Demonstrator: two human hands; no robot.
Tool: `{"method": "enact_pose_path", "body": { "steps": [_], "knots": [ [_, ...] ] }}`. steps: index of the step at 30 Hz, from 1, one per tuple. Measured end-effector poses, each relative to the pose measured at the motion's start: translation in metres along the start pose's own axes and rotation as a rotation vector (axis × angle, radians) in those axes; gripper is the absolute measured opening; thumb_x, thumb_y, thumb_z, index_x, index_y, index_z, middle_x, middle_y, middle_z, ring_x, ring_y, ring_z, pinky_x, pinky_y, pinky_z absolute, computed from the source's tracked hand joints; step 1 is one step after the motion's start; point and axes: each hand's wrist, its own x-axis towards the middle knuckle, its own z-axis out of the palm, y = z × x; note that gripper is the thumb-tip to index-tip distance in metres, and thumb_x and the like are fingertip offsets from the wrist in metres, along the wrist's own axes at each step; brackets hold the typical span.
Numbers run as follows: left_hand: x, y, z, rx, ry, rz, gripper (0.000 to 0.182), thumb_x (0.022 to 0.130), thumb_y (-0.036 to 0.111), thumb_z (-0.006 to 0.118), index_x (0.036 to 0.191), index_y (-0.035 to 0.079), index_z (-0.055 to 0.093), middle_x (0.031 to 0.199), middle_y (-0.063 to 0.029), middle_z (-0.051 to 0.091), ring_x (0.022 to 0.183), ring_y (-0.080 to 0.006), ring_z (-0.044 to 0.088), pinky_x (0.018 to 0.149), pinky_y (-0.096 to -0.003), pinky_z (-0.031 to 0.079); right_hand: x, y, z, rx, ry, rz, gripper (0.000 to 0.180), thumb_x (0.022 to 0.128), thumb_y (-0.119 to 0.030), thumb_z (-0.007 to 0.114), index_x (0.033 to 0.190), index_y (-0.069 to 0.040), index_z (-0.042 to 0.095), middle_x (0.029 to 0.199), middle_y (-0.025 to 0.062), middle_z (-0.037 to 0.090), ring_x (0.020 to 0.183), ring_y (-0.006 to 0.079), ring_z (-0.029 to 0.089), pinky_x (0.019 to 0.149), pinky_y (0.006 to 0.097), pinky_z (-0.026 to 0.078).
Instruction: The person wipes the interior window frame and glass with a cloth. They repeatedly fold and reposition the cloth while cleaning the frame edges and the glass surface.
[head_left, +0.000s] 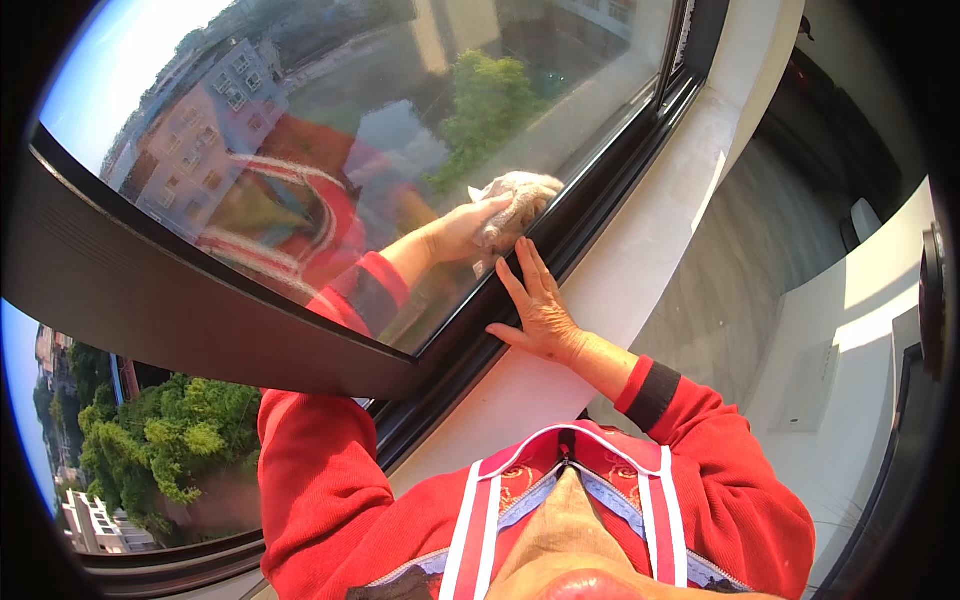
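Note:
Seen through the window pane (405, 142), my left hand (461, 229) grips a crumpled pale cloth (517, 206). The cloth is pressed to the outer side of the glass, close to the lower rail. My left arm in its red sleeve (322, 442) reaches around the outer side of the dark sash stile (210, 300). On the inner side, my right hand (536, 311) rests flat on the dark lower window frame (592, 217), fingers spread and holding nothing. Only the frame and glass edge separate the two hands.
A white sill (645, 247) runs along the frame, with a grey floor (720, 300) below it. Left of the stile, the window opening shows trees (165, 435) outside. The pane mirrors a red, white-striped garment. A white panel (806, 382) is at the right.

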Motion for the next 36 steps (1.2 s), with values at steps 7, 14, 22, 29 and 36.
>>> {"method": "enact_pose_path", "body": {
  "steps": [7,14,22,29,36],
  "knots": [
    [-0.013,0.158,0.018,-0.346,-0.506,0.515,0.05,0.107,0.041,0.054,0.142,0.005,0.056,0.135,-0.0133,0.065,0.128,-0.0299,0.06,0.111,-0.0449,0.046,-0.002,0.0,0.001,-0.015,-0.02,0.02,0.112,0.075,-0.038,0.089,0.165,-0.014,0.026,0.171,0.0279,0.004,0.156,0.0506,0.014,0.121,0.0562,0.03],
    [-0.006,0.141,0.024,0.759,0.042,1.127,0.05,0.107,0.039,0.052,0.142,0.004,0.056,0.141,-0.0153,0.059,0.133,-0.0317,0.055,0.114,-0.0457,0.042,-0.002,-0.001,0.001,0.014,-0.04,0.055,0.117,0.076,-0.038,0.089,0.167,-0.016,0.018,0.171,0.0269,-0.001,0.157,0.0496,0.008,0.124,0.0549,0.026],
    [0.022,0.018,-0.009,0.017,0.096,0.263,0.045,0.105,0.033,0.055,0.139,0.003,0.055,0.137,-0.0115,0.06,0.128,-0.0276,0.057,0.111,-0.0414,0.045,0.001,0.0,-0.002,-0.005,-0.01,0.037,0.114,0.077,-0.04,0.087,0.164,-0.005,0.022,0.169,0.0311,0.006,0.156,0.0526,0.012,0.125,0.0553,0.024],
    [-0.118,0.106,-0.055,0.05,0.323,0.798,0.04,0.103,0.029,0.058,0.133,0.003,0.057,0.13,-0.0095,0.062,0.121,-0.0253,0.06,0.106,-0.0389,0.048,0.0,-0.001,0.003,0.001,-0.018,0.043,0.115,0.076,-0.039,0.088,0.165,-0.01,0.022,0.17,0.0278,0.004,0.157,0.0498,0.01,0.125,0.0559,0.025],
    [-0.256,0.056,-0.039,0.155,0.781,0.938,0.034,0.1,0.025,0.061,0.127,0.004,0.058,0.123,-0.0075,0.064,0.113,-0.0231,0.063,0.102,-0.0364,0.052,0.0,0.005,0.008,-0.04,0.027,0.001,0.105,0.083,-0.042,0.083,0.165,-0.012,0.024,0.17,0.0264,0.006,0.157,0.0475,0.014,0.125,0.0538,0.026]
  ]
}}
